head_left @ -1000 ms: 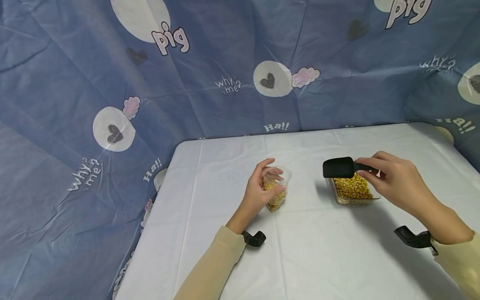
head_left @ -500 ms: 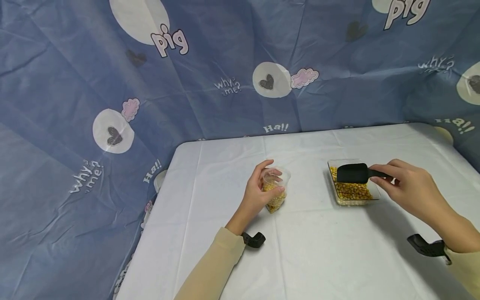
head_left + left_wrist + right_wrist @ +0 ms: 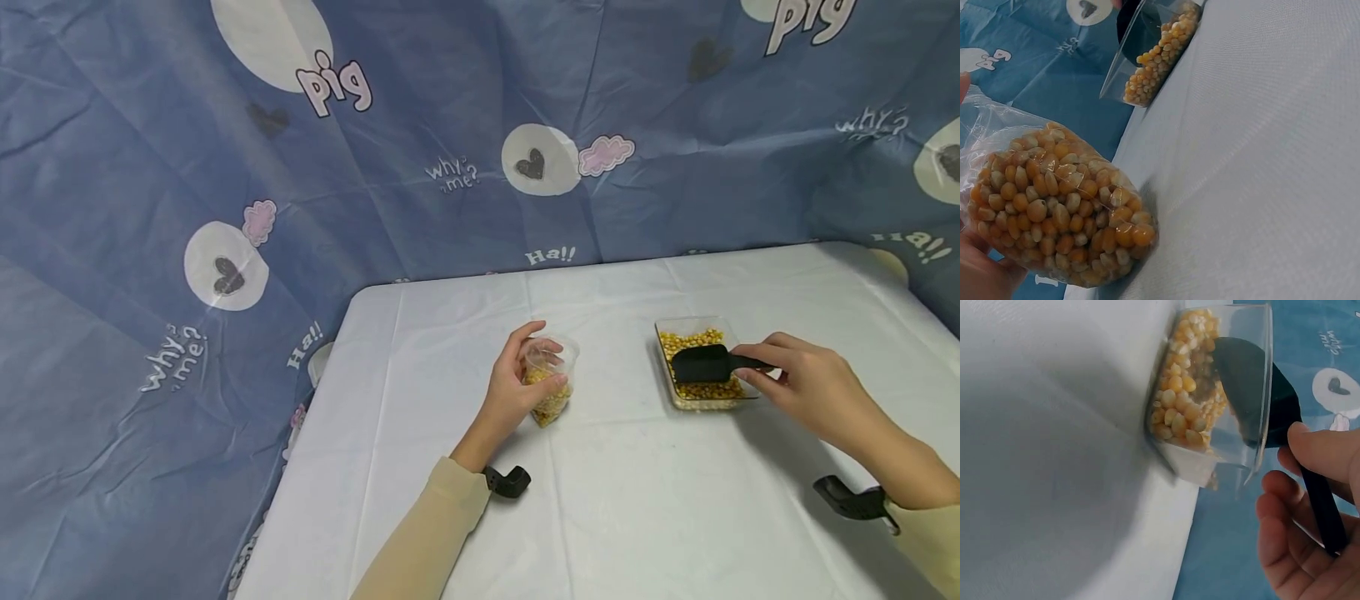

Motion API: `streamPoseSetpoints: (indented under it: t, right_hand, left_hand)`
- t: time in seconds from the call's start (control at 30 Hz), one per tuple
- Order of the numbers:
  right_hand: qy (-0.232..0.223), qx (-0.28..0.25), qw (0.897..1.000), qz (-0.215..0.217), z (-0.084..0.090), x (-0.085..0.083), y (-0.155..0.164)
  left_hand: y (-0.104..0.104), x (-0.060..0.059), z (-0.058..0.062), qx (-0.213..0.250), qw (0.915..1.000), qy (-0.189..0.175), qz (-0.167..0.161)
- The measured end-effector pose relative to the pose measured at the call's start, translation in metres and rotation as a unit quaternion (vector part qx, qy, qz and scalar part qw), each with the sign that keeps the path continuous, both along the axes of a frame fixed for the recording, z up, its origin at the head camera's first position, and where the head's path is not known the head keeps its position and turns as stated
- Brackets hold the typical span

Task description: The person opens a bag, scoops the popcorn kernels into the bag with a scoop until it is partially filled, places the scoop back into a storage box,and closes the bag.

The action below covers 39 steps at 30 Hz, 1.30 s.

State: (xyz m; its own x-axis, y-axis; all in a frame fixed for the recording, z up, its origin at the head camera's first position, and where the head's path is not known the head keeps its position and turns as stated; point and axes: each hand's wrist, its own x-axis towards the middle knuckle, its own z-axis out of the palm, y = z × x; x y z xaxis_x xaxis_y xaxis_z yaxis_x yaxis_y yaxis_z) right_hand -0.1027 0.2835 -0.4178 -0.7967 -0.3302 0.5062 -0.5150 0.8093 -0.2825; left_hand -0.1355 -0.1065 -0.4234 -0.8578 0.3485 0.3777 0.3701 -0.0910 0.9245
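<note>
My left hand (image 3: 516,385) holds a clear plastic bag (image 3: 551,404) part-filled with corn kernels, its fingers curled round the open top. In the left wrist view the bag (image 3: 1060,206) bulges with yellow and pale kernels and its base rests on the table. With my right hand (image 3: 813,392) I pinch the handle of a black scoop (image 3: 701,364). The scoop's blade (image 3: 1244,381) is inside a clear rectangular container (image 3: 1263,394), over and against the corn kernels (image 3: 1179,412); whether it is sunk into them is unclear.
A white cloth covers the table (image 3: 615,500). Behind it hangs a blue printed curtain (image 3: 420,108), which also runs down the left side. Black wrist cameras (image 3: 508,482) sit on both wrists.
My right hand has moved the scoop from above the container's left edge rightward, then down into it. The left hand and the bag have stayed nearly still.
</note>
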Motion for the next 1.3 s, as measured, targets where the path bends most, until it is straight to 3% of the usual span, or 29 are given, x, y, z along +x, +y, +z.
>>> streamPoseSetpoints:
  t: [0.3, 0.57, 1.3]
  right_hand:
    - [-0.016, 0.010, 1.000, 0.005, -0.007, -0.002, 0.005]
    - [0.006, 0.002, 1.000, 0.008, -0.014, -0.004, 0.006]
    - [0.027, -0.033, 0.999, 0.009, 0.007, -0.019, -0.016]
  left_hand:
    - [-0.002, 0.001, -0.003, -0.006, 1.0000, 0.001, 0.001]
    - [-0.002, 0.000, -0.003, -0.005, 1.0000, 0.000, 0.004]
    - [-0.003, -0.002, -0.001, -0.012, 0.9997, 0.023, -0.004]
